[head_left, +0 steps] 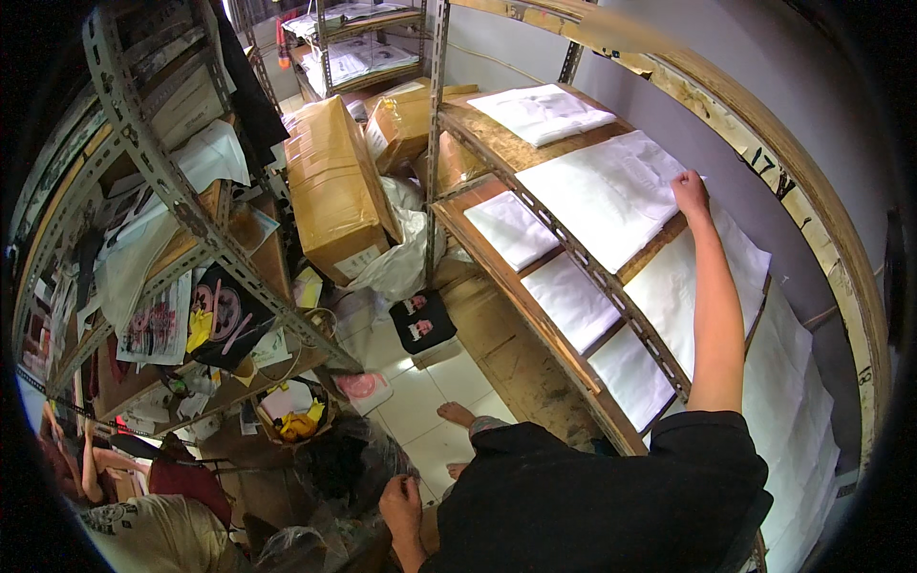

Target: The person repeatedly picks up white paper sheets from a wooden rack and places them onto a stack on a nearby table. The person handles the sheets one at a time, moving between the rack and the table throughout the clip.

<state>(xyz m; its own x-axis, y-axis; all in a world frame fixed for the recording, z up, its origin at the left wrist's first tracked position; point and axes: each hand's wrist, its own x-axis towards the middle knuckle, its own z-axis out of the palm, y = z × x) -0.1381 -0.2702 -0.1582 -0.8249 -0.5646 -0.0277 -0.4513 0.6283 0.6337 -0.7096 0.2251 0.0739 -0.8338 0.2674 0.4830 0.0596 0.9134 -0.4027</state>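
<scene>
My right arm reaches out over the shelving on the right. My right hand point(690, 194) is closed at the far right corner of a white sheet point(602, 196), which lies flat on the upper wooden shelf and looks like cloth or paper. Its fingertips seem to pinch that corner. Another white sheet point(540, 113) lies beyond it, and a third white sheet point(659, 286) is nearer, partly behind my forearm. Low at my left side, my left hand point(401, 506) hangs with curled fingers. Whatever it may hold is hidden.
The shelf below carries more white sheets point(573, 304). Taped cardboard boxes point(334, 181) stand on the floor ahead. A black printed cloth point(422, 322) lies on the tiles. At left is a cluttered metal rack point(191, 215); another person point(158, 530) is at lower left.
</scene>
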